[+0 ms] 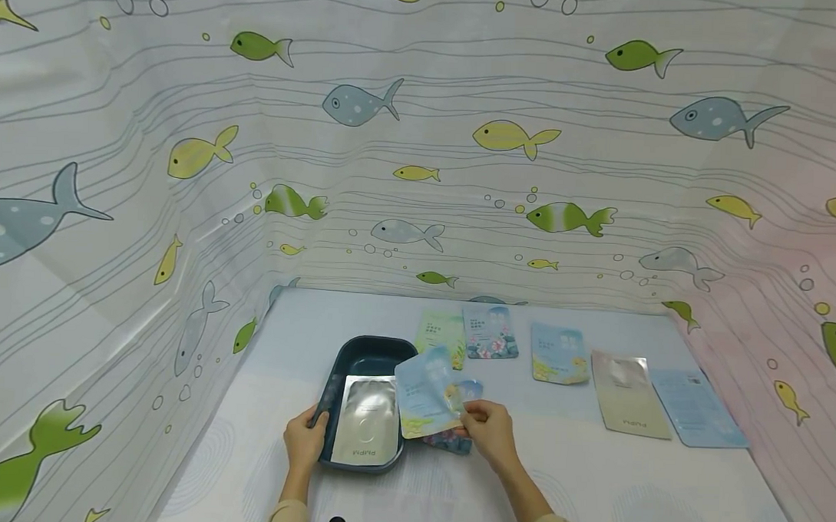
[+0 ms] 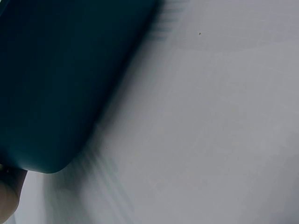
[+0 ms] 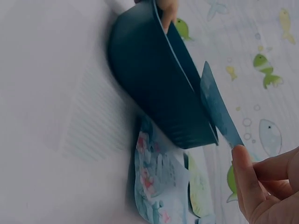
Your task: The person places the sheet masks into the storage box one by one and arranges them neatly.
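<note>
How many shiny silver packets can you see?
2: one silver packet inside the dark tub, another silver packet on the table, toward the right. More may be hidden.

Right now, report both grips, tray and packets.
Left grip on left side of tray. Right grip pinching blue packet at tray's right rim. Silver packet inside tray; no blockage visible.

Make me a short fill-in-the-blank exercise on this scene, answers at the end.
1. The ____ hand grips the dark bin at its side.
2. The main colour of the pinched packet in the right hand is pale ____.
3. The shiny packet inside the bin is ____ in colour.
4. The animals printed on the backdrop are ____.

Missing words: left; blue; silver; fish.
</note>
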`<state>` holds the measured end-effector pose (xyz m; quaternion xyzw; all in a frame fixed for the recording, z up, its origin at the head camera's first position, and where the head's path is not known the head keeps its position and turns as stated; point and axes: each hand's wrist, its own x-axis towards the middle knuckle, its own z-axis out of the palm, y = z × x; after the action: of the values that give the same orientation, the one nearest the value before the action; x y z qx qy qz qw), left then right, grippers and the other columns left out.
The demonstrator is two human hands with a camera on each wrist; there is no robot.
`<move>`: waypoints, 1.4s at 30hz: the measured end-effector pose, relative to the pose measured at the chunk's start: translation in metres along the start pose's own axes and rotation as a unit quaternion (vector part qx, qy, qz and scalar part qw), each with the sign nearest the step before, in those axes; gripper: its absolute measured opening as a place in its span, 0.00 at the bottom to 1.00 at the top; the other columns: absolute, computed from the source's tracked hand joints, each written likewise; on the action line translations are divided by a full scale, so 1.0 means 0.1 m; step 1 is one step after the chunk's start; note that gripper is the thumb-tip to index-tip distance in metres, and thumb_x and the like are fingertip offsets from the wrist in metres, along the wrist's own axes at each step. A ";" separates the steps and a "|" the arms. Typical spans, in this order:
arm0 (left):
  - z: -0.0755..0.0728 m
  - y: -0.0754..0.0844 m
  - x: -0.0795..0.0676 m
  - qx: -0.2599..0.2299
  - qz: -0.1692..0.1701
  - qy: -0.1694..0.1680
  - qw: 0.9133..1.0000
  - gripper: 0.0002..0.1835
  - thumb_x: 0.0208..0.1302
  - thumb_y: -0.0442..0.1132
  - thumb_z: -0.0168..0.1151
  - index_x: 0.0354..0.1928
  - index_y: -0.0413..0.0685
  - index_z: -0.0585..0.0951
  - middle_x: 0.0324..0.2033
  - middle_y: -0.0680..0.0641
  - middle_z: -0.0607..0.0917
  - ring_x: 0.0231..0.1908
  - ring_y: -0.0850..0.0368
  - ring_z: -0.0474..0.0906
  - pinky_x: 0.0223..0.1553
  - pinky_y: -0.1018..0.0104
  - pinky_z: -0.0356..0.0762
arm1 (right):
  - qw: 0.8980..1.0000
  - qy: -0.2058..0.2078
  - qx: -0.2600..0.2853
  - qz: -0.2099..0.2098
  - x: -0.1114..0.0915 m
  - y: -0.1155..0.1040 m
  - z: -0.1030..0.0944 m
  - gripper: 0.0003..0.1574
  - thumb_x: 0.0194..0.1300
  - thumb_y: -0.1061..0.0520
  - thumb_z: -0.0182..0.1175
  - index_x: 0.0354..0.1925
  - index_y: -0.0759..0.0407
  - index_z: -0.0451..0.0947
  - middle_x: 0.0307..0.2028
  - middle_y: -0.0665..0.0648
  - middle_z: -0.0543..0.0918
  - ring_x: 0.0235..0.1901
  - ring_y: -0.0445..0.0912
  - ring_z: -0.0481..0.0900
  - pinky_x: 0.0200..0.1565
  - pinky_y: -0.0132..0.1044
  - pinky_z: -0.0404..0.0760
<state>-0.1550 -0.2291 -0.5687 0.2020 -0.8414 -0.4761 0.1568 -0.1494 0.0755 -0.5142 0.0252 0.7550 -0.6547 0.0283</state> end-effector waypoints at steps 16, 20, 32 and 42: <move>0.00 0.01 -0.02 0.007 0.017 0.008 1.000 0.15 0.58 0.28 0.59 0.47 0.26 0.79 0.38 0.28 0.83 0.34 0.38 0.81 0.27 0.67 0.74 | 0.999 -0.032 0.017 -0.006 -0.02 -0.03 0.19 0.13 0.59 0.73 0.54 0.41 0.84 0.74 0.26 0.69 0.82 0.24 0.59 0.84 0.29 0.41 0.83; -0.01 0.01 -0.02 0.004 0.015 0.005 1.000 0.15 0.58 0.27 0.59 0.47 0.26 0.79 0.38 0.28 0.83 0.34 0.39 0.81 0.28 0.67 0.74 | 0.999 -0.030 0.023 -0.013 -0.05 -0.13 0.24 0.12 0.57 0.75 0.52 0.39 0.86 0.73 0.25 0.70 0.81 0.24 0.63 0.83 0.29 0.44 0.83; 0.00 0.01 -0.02 0.003 0.016 0.006 1.000 0.15 0.58 0.27 0.58 0.47 0.25 0.78 0.38 0.28 0.83 0.33 0.40 0.81 0.29 0.62 0.77 | 0.999 -0.035 0.028 -0.030 0.02 -0.01 0.46 0.12 0.54 0.76 0.52 0.37 0.85 0.74 0.22 0.67 0.81 0.22 0.65 0.82 0.28 0.49 0.82; -0.01 0.01 -0.02 0.007 0.019 0.008 1.000 0.16 0.58 0.28 0.59 0.47 0.25 0.78 0.39 0.28 0.82 0.35 0.37 0.82 0.30 0.61 0.78 | 0.998 -0.047 0.028 -0.032 0.03 -0.01 0.63 0.11 0.53 0.77 0.52 0.36 0.85 0.74 0.22 0.64 0.79 0.22 0.61 0.83 0.27 0.46 0.83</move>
<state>-0.1526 -0.2282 -0.5679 0.1907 -0.8471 -0.4655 0.1713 -0.1517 0.0128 -0.5224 -0.0293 0.7343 -0.6769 0.0422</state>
